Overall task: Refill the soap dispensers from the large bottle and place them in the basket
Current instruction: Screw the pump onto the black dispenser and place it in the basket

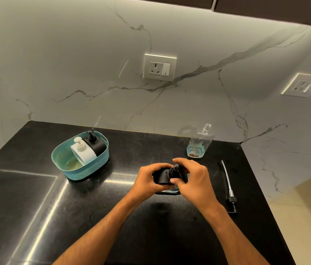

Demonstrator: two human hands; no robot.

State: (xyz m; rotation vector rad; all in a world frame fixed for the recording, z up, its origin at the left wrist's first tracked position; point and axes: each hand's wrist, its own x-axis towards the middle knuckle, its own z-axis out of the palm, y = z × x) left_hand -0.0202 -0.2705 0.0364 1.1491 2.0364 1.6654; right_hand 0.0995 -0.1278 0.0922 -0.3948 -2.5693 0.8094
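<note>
Black soap dispenser (160,175) stands near the middle of the black counter (112,217). Left hand (148,180) has its grip wrapped round the dispenser body. Right hand (193,178) pinches the black pump head (175,169) at the dispenser's top. Teal basket (97,165) sits toward the counter's left rear, holding a white dispenser (84,153) and a second black dispenser (96,144). Large clear bottle (198,144), uncapped and nearly drained, stands near the rear edge. A loose pump with tube (229,188) lies near the right edge.
</note>
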